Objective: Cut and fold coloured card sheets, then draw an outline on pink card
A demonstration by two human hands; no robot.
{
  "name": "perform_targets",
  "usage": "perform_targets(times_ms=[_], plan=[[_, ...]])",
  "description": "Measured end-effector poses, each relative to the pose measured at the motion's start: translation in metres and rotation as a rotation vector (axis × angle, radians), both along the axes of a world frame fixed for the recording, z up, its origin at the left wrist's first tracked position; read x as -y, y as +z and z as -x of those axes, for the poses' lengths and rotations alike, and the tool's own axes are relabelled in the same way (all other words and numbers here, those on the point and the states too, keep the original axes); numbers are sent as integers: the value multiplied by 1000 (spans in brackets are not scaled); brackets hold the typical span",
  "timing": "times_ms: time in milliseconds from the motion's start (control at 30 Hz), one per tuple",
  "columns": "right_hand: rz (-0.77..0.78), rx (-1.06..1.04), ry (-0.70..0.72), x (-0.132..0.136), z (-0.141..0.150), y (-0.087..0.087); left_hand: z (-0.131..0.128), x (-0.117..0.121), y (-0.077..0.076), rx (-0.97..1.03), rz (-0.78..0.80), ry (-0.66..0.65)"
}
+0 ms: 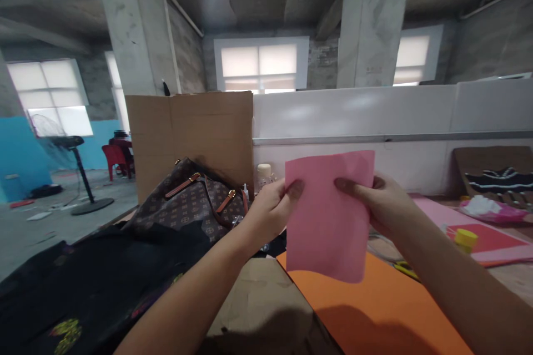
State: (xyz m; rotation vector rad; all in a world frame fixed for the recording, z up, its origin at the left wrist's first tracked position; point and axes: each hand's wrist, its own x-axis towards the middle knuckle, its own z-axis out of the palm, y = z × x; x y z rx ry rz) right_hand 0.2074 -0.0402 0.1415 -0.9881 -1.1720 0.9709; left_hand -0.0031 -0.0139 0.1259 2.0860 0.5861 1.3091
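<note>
A pink sheet (327, 227), which looks like paper or thin foam, is held up in front of me, upright and slightly curved at its lower edge. My left hand (277, 202) is closed on its left side, thumb on the near face. On the right side, my right hand (381, 199) pinches it the same way, fingers hidden behind. Beneath it lies a large orange sheet (375, 305), with a brown cardboard surface (262, 299) to its left.
Black cloth (104, 283) and a brown patterned handbag (179, 205) lie left, before an upright cardboard panel (212, 133). At right are pink sheets (437, 216), a yellow-capped container (465, 239) and yellow-handled scissors (405, 269). A fan (83, 172) and a seated person (121, 150) are farther off.
</note>
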Motion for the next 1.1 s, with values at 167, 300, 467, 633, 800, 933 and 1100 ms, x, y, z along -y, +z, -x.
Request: perform_targets(times_ms=[167, 300, 467, 633, 800, 933, 1100], plan=[[-9, 27, 51, 1, 1, -1, -2, -6, -6, 8, -34, 81], [39, 11, 102, -2, 3, -4, -3, -13, -8, -90, -150, 303], [162, 111, 208, -6, -1, -34, -1, -27, -30, -295, 21, 337], [127, 442, 68, 16, -27, -80, 16, -16, -84, -535, 239, 233], [-250, 1183, 171, 66, -31, -113, 24, -6, -121, -680, 246, 216], [-189, 1361, 570, 93, -8, -130, 24, -5, -133, -741, 186, 238], [-177, 1386, 674, 99, 3, -142, 25, -2, -136, -855, 91, 273]])
